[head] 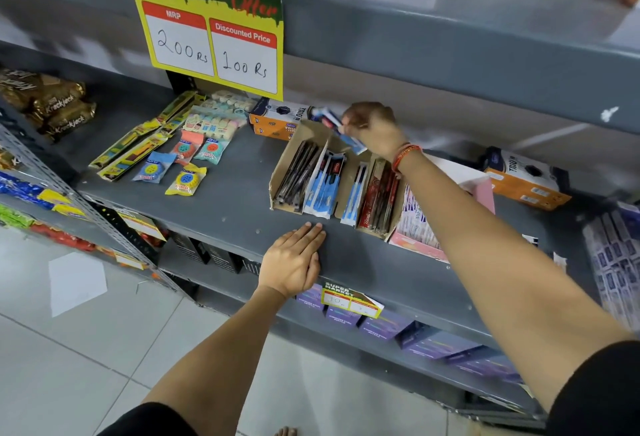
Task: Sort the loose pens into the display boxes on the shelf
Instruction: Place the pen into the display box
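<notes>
From the camera on my head I look down at a grey metal shelf [221,200]. My left hand [294,262] lies flat and open on its front edge, palm down, fingers together and pointing toward the back, holding nothing. My right hand [372,130] reaches over the back of the cardboard display boxes [294,137] and is closed around a small bunch of blue-and-white packed pens [341,130]. The bunch is blurred, so I cannot count them; their long axis runs on a slant, one end sticking out up and to the left of my fist, the other pointing down and right above the boxes. An orange thread band [405,155] circles that wrist. In the boxes the pens lie lengthwise from front to back, slightly tilted: dark pens [298,172] in the left compartment, blue-packed pens [325,182] beside them, another blue pack [355,189] further right, then red pens [379,193]. A pink box [426,227] sits just right of these. A yellow price sign [214,23] hangs above, and small toys [180,165] lie to the left.
</notes>
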A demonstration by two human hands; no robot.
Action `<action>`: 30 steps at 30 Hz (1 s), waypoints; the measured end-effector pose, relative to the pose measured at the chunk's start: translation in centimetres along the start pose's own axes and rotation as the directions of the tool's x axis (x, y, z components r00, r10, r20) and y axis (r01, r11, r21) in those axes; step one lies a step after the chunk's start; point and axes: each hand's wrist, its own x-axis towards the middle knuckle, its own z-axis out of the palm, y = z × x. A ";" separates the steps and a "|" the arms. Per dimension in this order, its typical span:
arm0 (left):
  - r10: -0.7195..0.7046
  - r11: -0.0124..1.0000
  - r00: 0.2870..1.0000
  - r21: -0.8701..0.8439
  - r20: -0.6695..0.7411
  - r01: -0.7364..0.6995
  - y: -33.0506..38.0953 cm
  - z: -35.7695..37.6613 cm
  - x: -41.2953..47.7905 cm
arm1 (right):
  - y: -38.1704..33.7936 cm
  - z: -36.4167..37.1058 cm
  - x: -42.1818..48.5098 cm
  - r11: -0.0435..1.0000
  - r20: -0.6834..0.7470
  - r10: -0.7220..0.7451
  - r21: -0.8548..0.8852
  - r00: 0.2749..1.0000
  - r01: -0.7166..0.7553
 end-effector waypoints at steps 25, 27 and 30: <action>0.009 1.000 1.000 -0.024 -0.018 -0.010 -0.1 0.2 0.2 | 2.0 8.3 -1.4 0.797 -0.129 0.589 -0.066 0.797 -0.600; 0.012 1.000 1.000 -0.028 -0.027 -0.013 -0.1 0.3 0.2 | 2.1 8.2 -2.1 0.776 -0.111 0.619 -0.065 0.778 -0.627; 0.022 0.999 0.999 -0.028 -0.030 -0.023 -0.1 0.3 0.2 | 1.8 8.2 -2.6 0.807 -0.158 0.552 -0.148 0.819 -0.572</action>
